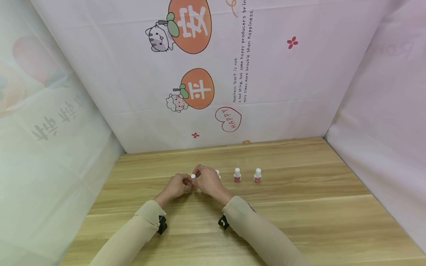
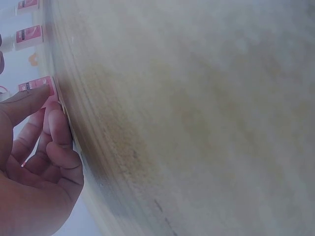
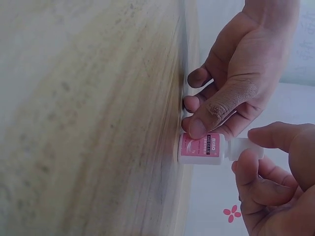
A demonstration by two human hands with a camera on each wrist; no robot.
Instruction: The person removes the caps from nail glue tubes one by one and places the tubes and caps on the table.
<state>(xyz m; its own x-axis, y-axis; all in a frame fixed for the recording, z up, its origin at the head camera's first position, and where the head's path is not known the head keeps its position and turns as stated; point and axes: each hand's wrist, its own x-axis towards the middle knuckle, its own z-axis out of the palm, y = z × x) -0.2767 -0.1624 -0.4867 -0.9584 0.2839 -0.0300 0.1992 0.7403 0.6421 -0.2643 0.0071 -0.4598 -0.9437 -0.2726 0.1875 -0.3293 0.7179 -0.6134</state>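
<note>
A small white nail glue bottle with a pink label stands upright on the wooden table. Fingers and thumb of my left hand grip its body low down, close to the tabletop. From the other side, my right hand pinches the white cap between thumb and index finger. In the left wrist view the thumb of the left hand lies across the pink label, and only fingertips of the right hand show at the left edge.
Right of the hands, similar bottles stand in a row: one bottle partly hidden behind my right hand, then a second bottle and a third bottle. A printed cloth hangs behind the table, with further cloth at both sides.
</note>
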